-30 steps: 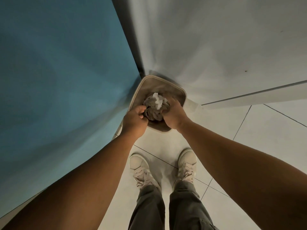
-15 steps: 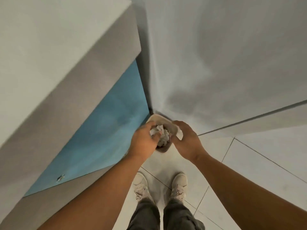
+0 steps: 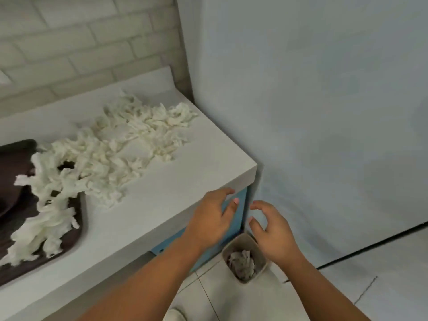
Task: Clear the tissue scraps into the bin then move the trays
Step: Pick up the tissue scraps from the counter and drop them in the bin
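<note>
Two hands in view and both are empty: our left hand (image 3: 213, 218) hangs in front of the counter's (image 3: 185, 172) front corner, fingers loosely spread, holding nothing. We can't tell whether its fingertips touch the counter edge. Our right hand (image 3: 273, 230) is just beside it, over the bin (image 3: 245, 242), fingers curved and apart, thumb out, also gripping nothing

One bin, small and beige, on the floor (image 3: 347, 286) tucked into the corner between the blue cabinet panel (image 3: 238, 205) and the white wall (image 3: 324, 112). It holds a crumpled wad (image 3: 242, 262) of greyish tissue, about up to the rim

The scraps (image 3: 129, 135) are one big loose spread of white shreds, way too many to count, running from the back right of the counter down to the left and spilling over onto the tray (image 3: 14, 163)

We count one tray, dark brown, at the left end of the counter and cut off by the edge of view, so we can't rule out more

One shoe toe (image 3: 173, 316) pokes in at the bottom
</note>
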`<state>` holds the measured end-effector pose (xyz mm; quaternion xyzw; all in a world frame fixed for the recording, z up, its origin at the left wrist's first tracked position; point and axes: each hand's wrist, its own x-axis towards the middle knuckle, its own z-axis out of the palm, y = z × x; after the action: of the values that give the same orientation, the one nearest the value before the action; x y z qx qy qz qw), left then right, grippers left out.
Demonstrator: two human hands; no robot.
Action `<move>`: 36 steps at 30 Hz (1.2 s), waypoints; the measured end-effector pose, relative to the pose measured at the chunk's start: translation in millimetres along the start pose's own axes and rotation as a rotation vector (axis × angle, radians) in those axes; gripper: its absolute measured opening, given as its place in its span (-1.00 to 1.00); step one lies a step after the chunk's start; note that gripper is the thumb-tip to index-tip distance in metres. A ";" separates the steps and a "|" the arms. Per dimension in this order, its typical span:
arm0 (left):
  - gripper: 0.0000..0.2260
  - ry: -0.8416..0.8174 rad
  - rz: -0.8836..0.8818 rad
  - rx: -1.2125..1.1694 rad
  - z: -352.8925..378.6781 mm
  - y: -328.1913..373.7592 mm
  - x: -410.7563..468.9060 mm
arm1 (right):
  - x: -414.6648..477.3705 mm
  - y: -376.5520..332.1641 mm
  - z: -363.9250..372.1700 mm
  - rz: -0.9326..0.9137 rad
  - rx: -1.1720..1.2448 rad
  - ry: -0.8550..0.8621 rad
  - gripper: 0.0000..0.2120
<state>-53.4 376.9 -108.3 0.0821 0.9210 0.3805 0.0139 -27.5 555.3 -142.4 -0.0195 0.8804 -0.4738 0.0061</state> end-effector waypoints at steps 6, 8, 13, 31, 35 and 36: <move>-0.66 0.158 -0.063 0.010 -80.0 -9.1 -22.6 | 20.9 -72.7 25.1 -0.149 -0.002 -0.126 -0.76; -0.67 0.194 -0.090 0.009 -103.5 -21.2 -32.6 | 27.9 -96.2 42.8 -0.213 -0.006 -0.164 -0.76; -0.70 0.282 -0.159 0.026 -160.4 -71.5 -60.4 | 38.2 -149.6 99.8 -0.312 -0.051 -0.281 -0.76; -0.64 0.129 -0.280 0.412 -305.6 -259.6 -136.3 | 59.3 -283.4 316.5 -0.391 -0.248 -0.515 -0.63; -0.84 0.196 -0.217 0.335 -315.3 -268.2 -130.7 | 65.9 -291.7 328.2 -0.361 -0.207 -0.474 -0.85; -0.86 0.212 -0.213 0.311 -318.8 -269.3 -128.6 | 66.8 -294.8 328.1 -0.343 -0.179 -0.460 -0.84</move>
<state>7.5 -54.2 -76.1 -0.0549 0.9684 0.2369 -0.0558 -76.2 116.7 -76.7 -0.2753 0.8781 -0.3715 0.1233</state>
